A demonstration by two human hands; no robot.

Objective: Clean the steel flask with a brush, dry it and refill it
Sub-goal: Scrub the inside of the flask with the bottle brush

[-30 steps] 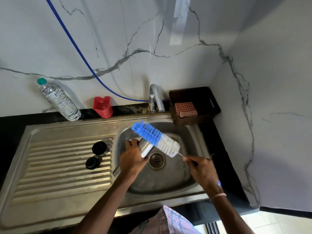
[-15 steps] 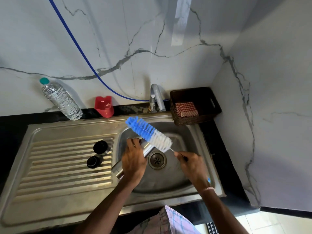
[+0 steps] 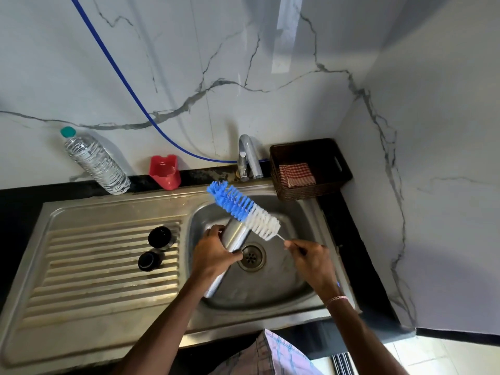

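Fingers [image 3: 214, 230] of left hand [image 3: 213, 257] around shiny, tilted steel flask [image 3: 238, 236].

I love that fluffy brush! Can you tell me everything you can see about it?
The long blue-and-white bottle brush has fluffy bristles, blue on the tip half and white nearer the handle, on a thin wire stem. The right hand grips its handle and hides most of it. The brush is tilted over the steel sink basin, with its tip pointing up and left. It is outside the shiny steel flask. Its white bristles sit by the flask's upper end, but I cannot tell if they touch.
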